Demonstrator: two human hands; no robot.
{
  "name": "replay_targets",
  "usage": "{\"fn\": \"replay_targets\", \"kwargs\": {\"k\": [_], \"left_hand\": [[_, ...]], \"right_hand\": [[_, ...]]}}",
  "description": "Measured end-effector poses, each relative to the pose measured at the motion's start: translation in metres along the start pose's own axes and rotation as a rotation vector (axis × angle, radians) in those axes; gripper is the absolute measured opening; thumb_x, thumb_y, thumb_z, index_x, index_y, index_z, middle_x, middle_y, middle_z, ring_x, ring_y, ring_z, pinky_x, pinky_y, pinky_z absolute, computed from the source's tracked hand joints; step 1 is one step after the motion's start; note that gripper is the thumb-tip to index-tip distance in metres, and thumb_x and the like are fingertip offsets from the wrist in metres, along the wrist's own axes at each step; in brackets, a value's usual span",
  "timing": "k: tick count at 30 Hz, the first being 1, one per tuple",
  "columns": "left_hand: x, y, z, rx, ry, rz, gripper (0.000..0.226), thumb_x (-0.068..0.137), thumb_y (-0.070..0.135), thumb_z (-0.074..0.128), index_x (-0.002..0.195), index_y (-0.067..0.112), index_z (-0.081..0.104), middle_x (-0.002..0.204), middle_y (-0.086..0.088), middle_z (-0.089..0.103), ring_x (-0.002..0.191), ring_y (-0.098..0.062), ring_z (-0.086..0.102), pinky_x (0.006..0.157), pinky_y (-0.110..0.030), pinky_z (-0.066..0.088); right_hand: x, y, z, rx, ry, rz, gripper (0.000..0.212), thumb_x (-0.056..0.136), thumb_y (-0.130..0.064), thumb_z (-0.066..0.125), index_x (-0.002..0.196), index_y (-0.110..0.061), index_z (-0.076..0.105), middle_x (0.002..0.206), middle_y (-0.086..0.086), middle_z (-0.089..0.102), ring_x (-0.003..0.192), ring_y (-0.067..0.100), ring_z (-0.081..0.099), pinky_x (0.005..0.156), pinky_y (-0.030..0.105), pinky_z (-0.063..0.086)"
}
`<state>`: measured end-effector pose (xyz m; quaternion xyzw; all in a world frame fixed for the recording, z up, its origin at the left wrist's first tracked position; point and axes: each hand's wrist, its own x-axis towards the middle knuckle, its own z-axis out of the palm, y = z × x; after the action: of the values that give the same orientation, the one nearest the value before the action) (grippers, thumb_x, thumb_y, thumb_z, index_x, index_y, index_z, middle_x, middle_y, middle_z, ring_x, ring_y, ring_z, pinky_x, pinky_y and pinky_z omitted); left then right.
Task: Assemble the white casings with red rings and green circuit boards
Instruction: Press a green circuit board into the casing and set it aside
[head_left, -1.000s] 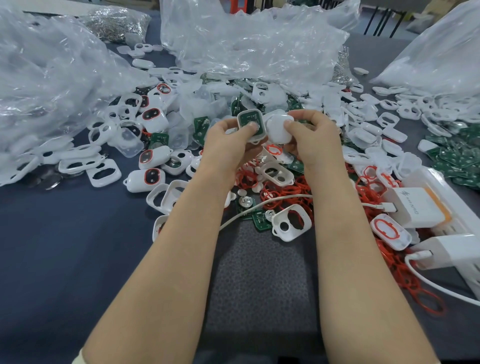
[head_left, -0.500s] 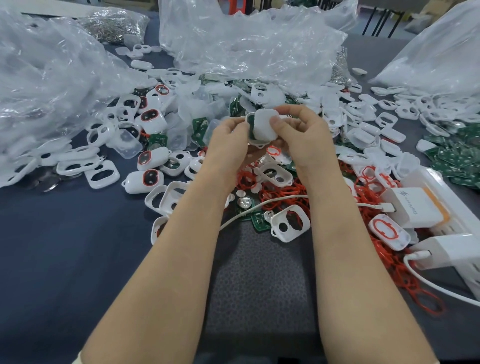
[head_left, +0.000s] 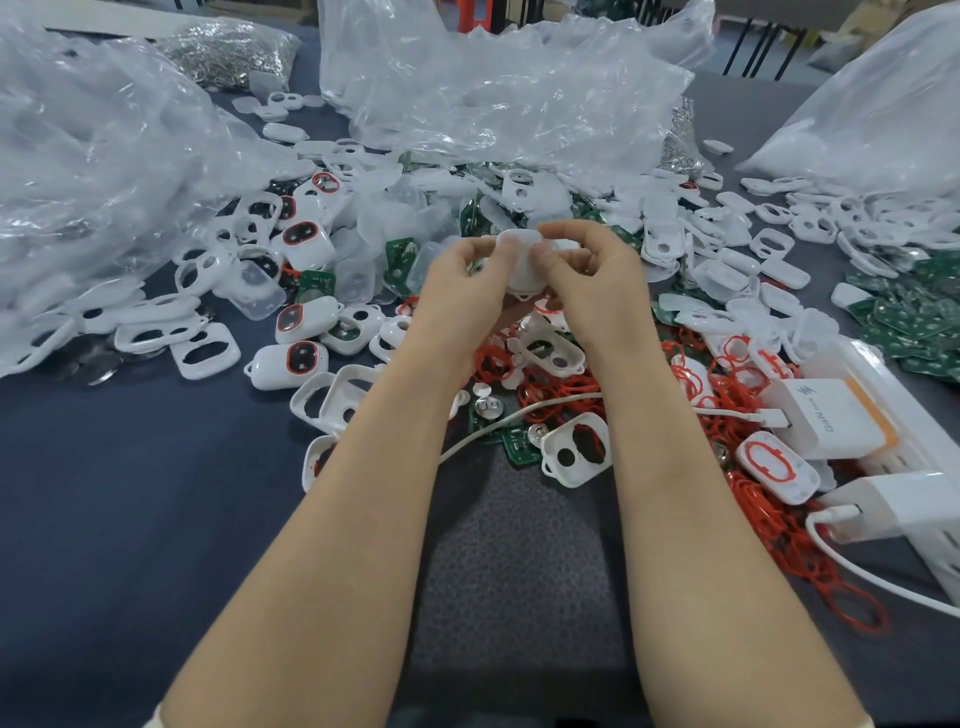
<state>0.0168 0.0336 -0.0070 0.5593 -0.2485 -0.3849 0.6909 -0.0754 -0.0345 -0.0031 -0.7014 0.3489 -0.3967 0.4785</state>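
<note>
Evidently, left hand (head_left: 462, 291) and right hand (head_left: 587, 280) pinched one white casing (head_left: 519, 260), closing its halves; firm, even squeezing should follow.

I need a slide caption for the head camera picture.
Left hand and right hand hold one white casing above a table littered with red rings and green circuit boards.

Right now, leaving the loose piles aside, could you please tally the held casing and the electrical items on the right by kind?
white casing, held: 1
white chargers: 2
white cables: 2
power strip: 1
Total: 6
</note>
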Motion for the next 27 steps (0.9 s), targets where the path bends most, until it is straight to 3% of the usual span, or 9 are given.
{"fn": "replay_targets", "kwargs": {"k": [3,6,8,10,14,17,21,27], "left_hand": [[-0.001,-0.002,-0.002,0.107,-0.038,0.068,0.024,0.092,0.016,0.065,0.113,0.011,0.056,0.087,-0.007,0.072,0.081,-0.016,0.072,0.08,-0.032,0.059],[-0.002,-0.003,-0.001,0.163,-0.07,0.117,0.024,0.092,0.013,0.064,0.115,0.014,0.057,0.081,-0.005,0.072,0.079,-0.017,0.072,0.08,-0.034,0.059],[-0.002,-0.003,-0.001,0.162,-0.071,0.135,0.021,0.093,0.011,0.062,0.112,0.018,0.058,0.078,-0.002,0.072,0.077,-0.016,0.071,0.08,-0.034,0.059],[-0.002,-0.003,-0.001,0.144,-0.075,0.146,0.019,0.093,0.008,0.061,0.106,0.022,0.058,0.074,0.001,0.072,0.075,-0.014,0.071,0.078,-0.032,0.059],[-0.003,-0.003,-0.001,0.069,-0.064,0.144,0.026,0.094,0.008,0.06,0.12,0.012,0.057,0.084,-0.008,0.071,0.079,-0.016,0.071,0.077,-0.03,0.059],[-0.003,-0.002,0.0,-0.033,-0.02,0.133,0.032,0.096,0.006,0.057,0.128,0.004,0.055,0.094,-0.014,0.069,0.083,-0.016,0.069,0.073,-0.023,0.057],[-0.001,-0.002,-0.001,-0.018,-0.041,0.124,0.036,0.098,0.003,0.05,0.134,0.003,0.051,0.103,-0.018,0.068,0.092,-0.022,0.069,0.085,-0.031,0.057],[-0.001,-0.002,-0.001,-0.045,-0.1,0.11,0.047,0.092,-0.006,0.055,0.136,0.008,0.048,0.094,-0.008,0.07,0.087,-0.013,0.071,0.083,-0.025,0.057]], "right_hand": [[0.004,0.002,-0.005,0.071,-0.088,0.109,0.017,0.092,-0.014,0.062,0.108,-0.011,0.066,0.086,0.006,0.068,0.081,0.019,0.066,0.079,0.038,0.056],[0.006,0.003,-0.008,0.23,-0.106,0.223,0.005,0.091,-0.01,0.062,0.092,-0.014,0.065,0.066,-0.005,0.066,0.055,0.003,0.058,0.06,0.024,0.048],[0.007,0.004,-0.007,0.266,-0.078,0.234,0.012,0.09,-0.009,0.062,0.082,-0.017,0.062,0.059,-0.008,0.061,0.045,-0.001,0.051,0.054,0.019,0.042],[0.006,0.004,-0.005,0.264,-0.064,0.216,0.015,0.09,-0.008,0.062,0.078,-0.017,0.06,0.063,-0.006,0.056,0.044,-0.002,0.048,0.054,0.02,0.039],[0.004,0.001,-0.001,0.274,-0.024,0.164,0.012,0.091,-0.008,0.061,0.081,-0.015,0.061,0.069,-0.003,0.057,0.051,-0.001,0.05,0.051,0.015,0.041],[0.002,0.0,0.002,0.233,-0.083,0.128,0.009,0.094,-0.013,0.058,0.101,-0.013,0.064,0.084,0.002,0.065,0.07,0.011,0.059,0.064,0.021,0.048],[0.001,0.001,0.001,0.168,-0.175,0.131,0.021,0.099,-0.011,0.049,0.111,-0.001,0.064,0.107,0.027,0.066,0.1,0.041,0.064,0.093,0.047,0.052],[0.0,0.0,0.005,0.256,-0.081,0.165,0.02,0.099,-0.007,0.048,0.108,0.002,0.063,0.109,0.029,0.065,0.105,0.039,0.064,0.093,0.043,0.053]]}}
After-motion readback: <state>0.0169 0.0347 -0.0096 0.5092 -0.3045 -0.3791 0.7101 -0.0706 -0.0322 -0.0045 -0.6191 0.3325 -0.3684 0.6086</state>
